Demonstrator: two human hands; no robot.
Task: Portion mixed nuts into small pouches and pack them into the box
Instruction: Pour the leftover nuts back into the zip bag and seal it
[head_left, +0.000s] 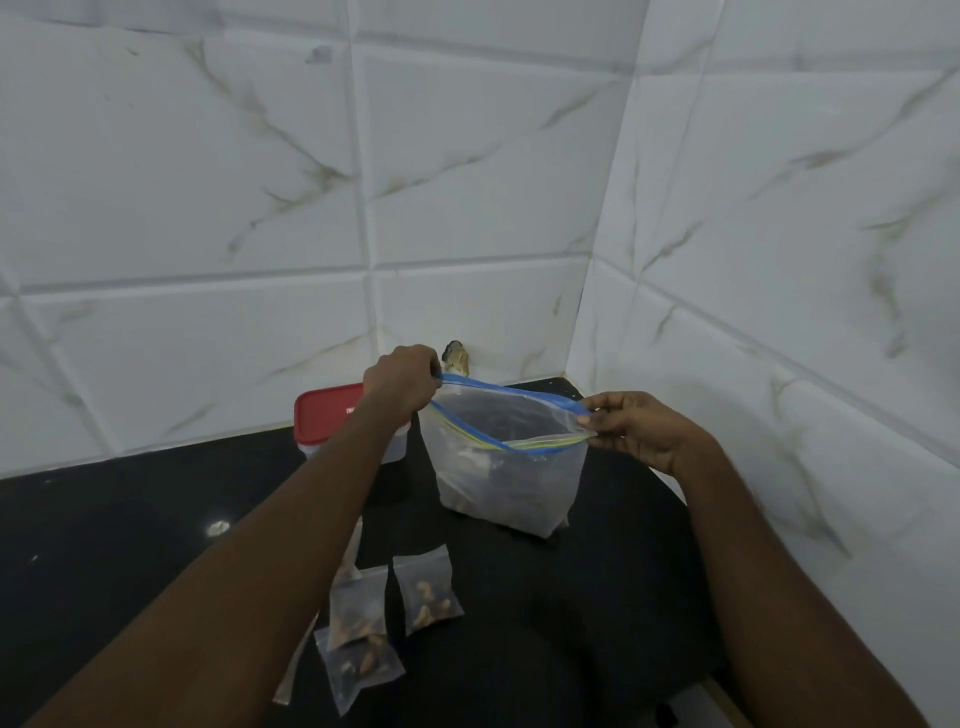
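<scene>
Over worktop (104, 545), your left hand (402, 382), right hand (639, 431) pinch zip bag (509, 478) corners; mouth seemingly open; pouches (427, 592) nearer left arm.

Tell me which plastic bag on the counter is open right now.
The large blue-zippered bag, its mouth held apart by the left hand and right hand. The small nut pouches lie flat nearer the person.

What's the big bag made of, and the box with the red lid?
The big bag looks like thin, clear, soft plastic: you see through it and it wrinkles. The box seems hard plastic with cloudy walls; its red lid looks smooth and slightly shiny.
</scene>
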